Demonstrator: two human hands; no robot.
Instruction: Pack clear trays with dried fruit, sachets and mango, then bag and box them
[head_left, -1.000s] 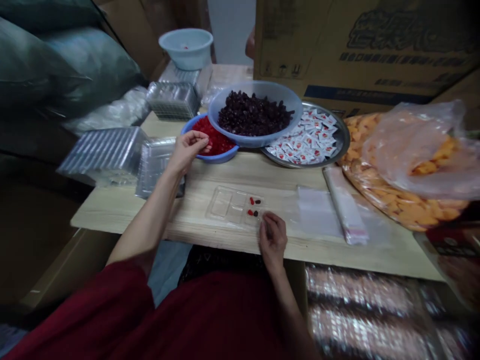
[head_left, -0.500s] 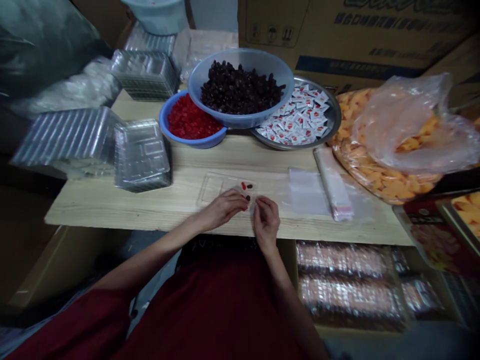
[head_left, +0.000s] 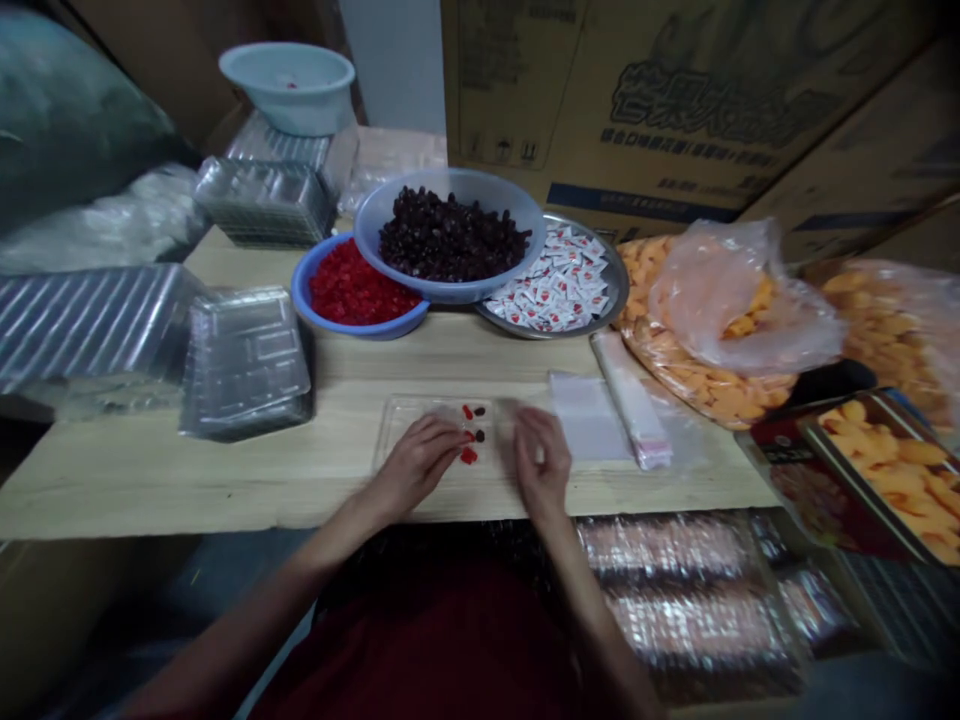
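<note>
A shallow clear plastic tray (head_left: 390, 425) lies on the wooden table, partly under my left hand (head_left: 421, 458). The fingers of that hand are pinched together over the tray's right part, with a small red fruit piece (head_left: 469, 437) at their tips. Nearby in the tray are another red piece (head_left: 469, 456), a red piece farther up (head_left: 468, 411) and two dark raisin-like pieces (head_left: 480, 436). My right hand (head_left: 543, 458) is just right of the tray, fingers curled and smeared by motion; whether it holds anything is unclear.
Behind the tray stand a bowl of dark dried fruit (head_left: 536, 240), a blue bowl of red pieces (head_left: 300, 285) and a metal bowl of white sachets (head_left: 619, 290). Stacked clear trays (head_left: 247, 360) stand left. Plastic sleeves (head_left: 589, 415) and bagged orange slices (head_left: 720, 375) lie right.
The view has shifted, so the table sits lower in the picture. My right hand has moved right, away from the tray. More red shows in the tray near my left fingertips.
</note>
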